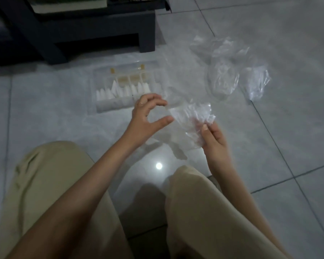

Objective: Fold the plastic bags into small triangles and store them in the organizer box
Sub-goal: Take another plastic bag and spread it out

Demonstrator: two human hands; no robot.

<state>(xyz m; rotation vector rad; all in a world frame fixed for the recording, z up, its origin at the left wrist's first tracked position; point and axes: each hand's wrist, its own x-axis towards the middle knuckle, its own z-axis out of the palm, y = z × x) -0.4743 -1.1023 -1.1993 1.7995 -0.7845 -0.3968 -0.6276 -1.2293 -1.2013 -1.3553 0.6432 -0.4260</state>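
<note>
Fingers [205,128] of the right hand [214,139]: pinching a crumpled clear plastic bag [191,116] at its lower right edge, holding it above the tiled floor [269,165]; left hand [146,118]: curving loosely, released, grasping nothing, thumb tip reaching the bag's left edge; organizer box [108,106]: lying on the floor just beyond the left hand, carrying folded white triangles [116,90]; loose bags [224,71]: lying heaped to the right, apart from the box.
</note>
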